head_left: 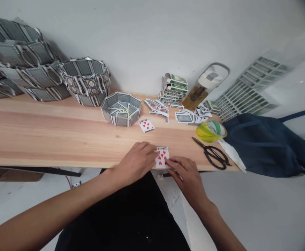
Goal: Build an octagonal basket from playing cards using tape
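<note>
A playing card with red hearts [162,157] lies at the table's front edge, its far edge folded up. At its left side my left hand [138,161] has bent fingers closed on the card. My right hand [185,173] pinches its near right corner, fingers above and thumb below the table edge. Farther back lies another hearts card [146,125] with folded edges. Beside that stands a low many-sided basket made of cards [121,120], with loose folded cards inside.
Folded cards [157,107], a fanned card pile [185,118], stacked card boxes [176,81] and a bottle [195,96] line the back. Yellow tape [207,131], black scissors [215,153] and a navy bag [267,146] are right. Taller card baskets [86,83] stand left.
</note>
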A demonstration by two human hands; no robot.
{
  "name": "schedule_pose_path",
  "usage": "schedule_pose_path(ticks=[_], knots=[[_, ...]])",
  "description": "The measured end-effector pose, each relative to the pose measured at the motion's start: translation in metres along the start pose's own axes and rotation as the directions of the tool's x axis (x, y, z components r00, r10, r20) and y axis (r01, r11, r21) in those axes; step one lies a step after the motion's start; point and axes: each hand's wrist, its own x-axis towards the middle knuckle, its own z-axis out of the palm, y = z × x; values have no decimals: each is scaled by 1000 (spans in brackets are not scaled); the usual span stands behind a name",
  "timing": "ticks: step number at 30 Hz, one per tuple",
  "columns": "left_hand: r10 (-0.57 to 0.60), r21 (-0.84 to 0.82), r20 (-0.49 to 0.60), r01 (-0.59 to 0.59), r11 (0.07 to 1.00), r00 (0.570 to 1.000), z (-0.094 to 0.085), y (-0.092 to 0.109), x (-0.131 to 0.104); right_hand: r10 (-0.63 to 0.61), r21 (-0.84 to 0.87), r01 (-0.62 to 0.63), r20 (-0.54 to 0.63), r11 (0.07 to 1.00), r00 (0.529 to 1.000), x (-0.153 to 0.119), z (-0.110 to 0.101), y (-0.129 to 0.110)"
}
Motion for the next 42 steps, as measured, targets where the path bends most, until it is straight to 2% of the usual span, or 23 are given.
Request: schedule_pose_path(ticks=[3, 14, 21, 31, 37, 42], knots=[[25, -41, -36, -26, 999, 999, 4, 9, -10, -2, 3, 2, -23, 1000, 1000, -1, 1, -1], [38, -2, -192, -39, 999, 981, 18, 24, -24, 21, 73, -17, -56, 997, 998, 0, 2, -14], [-68, -90, -221, 49, 995, 973, 19, 29, -24, 7, 98, -2, -53, 995, 999, 6, 4, -17], [-240, -194, -112, 216, 957, 964, 16, 33, -14, 118, 131, -126, 68, 983, 991, 17, -4, -20], [-292, -253, -22, 278, 927, 956, 8, 28, -3, 194, 125, -227, 228, 966, 954, 30, -10, -18], [-330, -352, 39, 322, 879, 943, 0, 19, 6, 206, 162, -265, 311, 951, 928, 37, -13, -17]])
